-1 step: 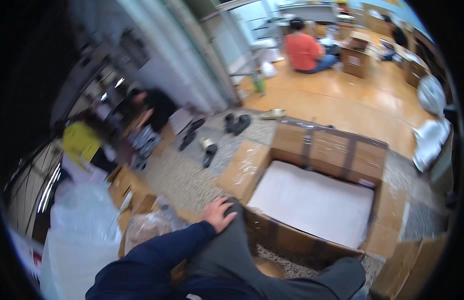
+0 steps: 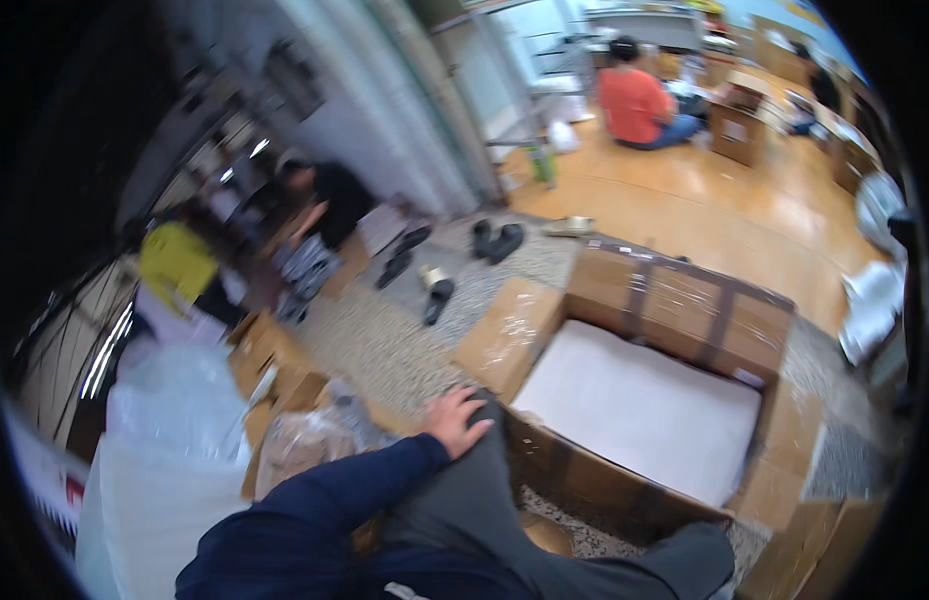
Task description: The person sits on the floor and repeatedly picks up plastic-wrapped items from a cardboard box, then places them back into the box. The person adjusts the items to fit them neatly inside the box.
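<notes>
My left hand [image 2: 455, 421] rests on the left knee of my grey trousers [image 2: 440, 500], its fingers apart and nothing held in it. A dark blue sleeve covers that arm. Just right of the knee stands a large open cardboard box [image 2: 555, 455], its flaps folded outward and brown tape strips on its far side. Inside it lies a flat white sheet or panel [image 2: 640, 410] that fills most of the opening; what is beneath is hidden. My right hand does not show.
Clear plastic bags [image 2: 310, 440] and torn cardboard [image 2: 270, 355] lie to my left. Sandals [image 2: 497, 240] sit on the stone floor ahead. Two people [image 2: 335, 205] [image 2: 175, 265] bend at the far left; another person in red [image 2: 633, 105] sits among boxes [image 2: 740, 130] on the wooden floor.
The whole view has shifted slightly, so the scene lies a little farther right. My left hand stays on the knee.
</notes>
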Available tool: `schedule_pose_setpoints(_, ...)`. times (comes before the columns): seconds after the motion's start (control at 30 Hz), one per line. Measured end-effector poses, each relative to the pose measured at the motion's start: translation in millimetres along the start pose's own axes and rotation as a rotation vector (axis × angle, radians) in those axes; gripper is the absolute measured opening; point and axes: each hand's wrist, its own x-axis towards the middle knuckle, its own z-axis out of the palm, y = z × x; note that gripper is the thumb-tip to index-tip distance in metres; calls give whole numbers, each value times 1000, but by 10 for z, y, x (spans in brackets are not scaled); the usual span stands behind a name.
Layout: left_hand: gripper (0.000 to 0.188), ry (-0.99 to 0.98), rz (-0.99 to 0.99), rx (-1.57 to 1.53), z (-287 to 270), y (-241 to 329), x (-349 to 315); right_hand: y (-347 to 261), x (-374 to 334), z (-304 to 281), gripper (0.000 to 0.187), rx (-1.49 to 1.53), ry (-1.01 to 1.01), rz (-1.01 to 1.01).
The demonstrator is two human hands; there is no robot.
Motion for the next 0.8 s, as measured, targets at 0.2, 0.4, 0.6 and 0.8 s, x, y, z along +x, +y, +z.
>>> schedule_pose_setpoints(0.2,43,33,105,-124,-61,342,-24,-1158,129,216,71,41,-97,-198)
schedule_pose_setpoints(0.4,44,-383,380,-1265,135,1792,105,-2056,-143,531,67,70,-198,-289)
schedule_pose_setpoints(0.6,117,-463,517,-1433,-458,3188,-7,-2492,-415,710,64,101,-291,-355)
schedule_pose_setpoints(0.8,120,-604,353,-1515,-774,2329,335,-2780,-586,769,60,156,-345,-379)
